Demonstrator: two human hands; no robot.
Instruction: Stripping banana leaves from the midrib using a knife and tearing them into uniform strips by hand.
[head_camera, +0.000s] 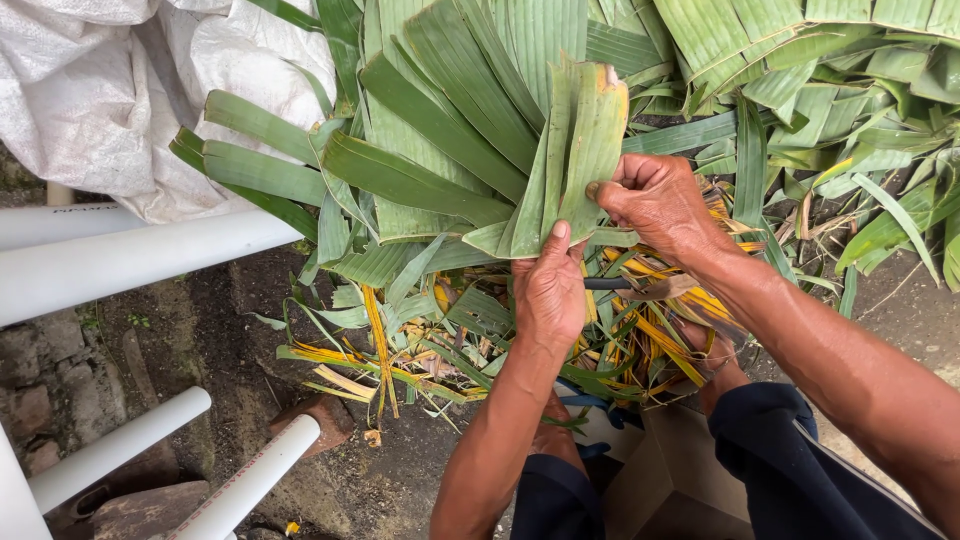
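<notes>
Both hands clamped on a folded green leaf strip: left hand pinching its base at 6 o'clock, right hand gripping the edge at 3, leaf pile behind

Both bare forearms reach forward and upward from dark trouser legs. The left hand is closed, thumb pointing up, knuckles toward the camera. The right hand curls inward, fingers bent, wrist angled left.
</notes>
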